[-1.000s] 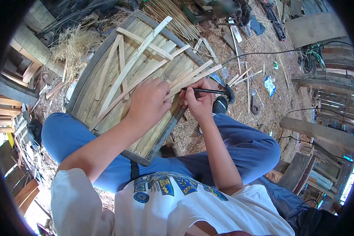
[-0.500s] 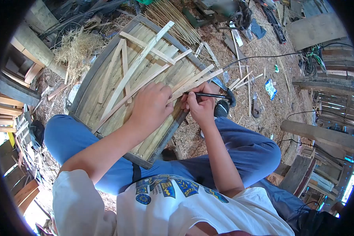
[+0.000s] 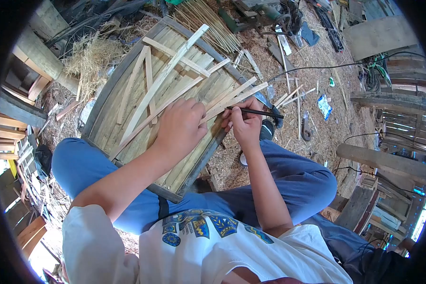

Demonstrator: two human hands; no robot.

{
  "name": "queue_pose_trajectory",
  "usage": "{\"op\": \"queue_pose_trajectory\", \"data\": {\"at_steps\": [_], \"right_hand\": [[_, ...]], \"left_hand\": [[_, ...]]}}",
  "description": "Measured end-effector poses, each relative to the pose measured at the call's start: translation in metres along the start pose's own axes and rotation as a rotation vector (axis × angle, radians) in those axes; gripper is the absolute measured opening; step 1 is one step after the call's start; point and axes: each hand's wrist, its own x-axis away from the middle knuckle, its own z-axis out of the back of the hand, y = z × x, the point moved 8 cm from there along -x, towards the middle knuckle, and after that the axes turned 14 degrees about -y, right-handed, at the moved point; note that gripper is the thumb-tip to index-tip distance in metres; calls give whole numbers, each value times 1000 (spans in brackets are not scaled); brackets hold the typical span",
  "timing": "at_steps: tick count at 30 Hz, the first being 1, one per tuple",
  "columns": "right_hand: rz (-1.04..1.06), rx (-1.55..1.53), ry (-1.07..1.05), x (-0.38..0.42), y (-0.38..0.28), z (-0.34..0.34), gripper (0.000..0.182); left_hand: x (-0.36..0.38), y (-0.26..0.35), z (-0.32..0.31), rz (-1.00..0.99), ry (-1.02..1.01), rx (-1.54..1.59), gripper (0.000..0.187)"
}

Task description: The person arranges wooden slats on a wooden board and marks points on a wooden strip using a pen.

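Note:
Across my lap lies a planked wooden panel with a dark frame [image 3: 99, 106]. Thin wooden strips rest on it, among them a long pale strip [image 3: 165, 71]. My left hand [image 3: 182, 122] is closed on the near end of a light wooden strip [image 3: 241, 96] at the panel's right side. In my right hand [image 3: 246, 127] is a black pencil [image 3: 265, 113], pinched between thumb and fingers, its tip at the strip near the panel's right edge. The right hand's lower fingers are curled beside the strip.
Beyond the panel lies a bundle of thin sticks [image 3: 206, 26]. Wood shavings cover the ground, with a blue-white packet [image 3: 324, 107] and a black cable [image 3: 326, 67] on the right. Thick beams [image 3: 383, 163] stand farther right.
My right hand has shifted slightly right and turned, and the pencil's tip has moved up a little, onto the strip. My left hand has hardly moved.

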Motion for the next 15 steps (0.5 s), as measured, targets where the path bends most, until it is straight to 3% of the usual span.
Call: {"op": "queue_pose_trajectory", "data": {"at_steps": [15], "right_hand": [[-39,-39,-14,-1,1,0,12]], "left_hand": [[0,2,-1,-8,5,15,18]]}}
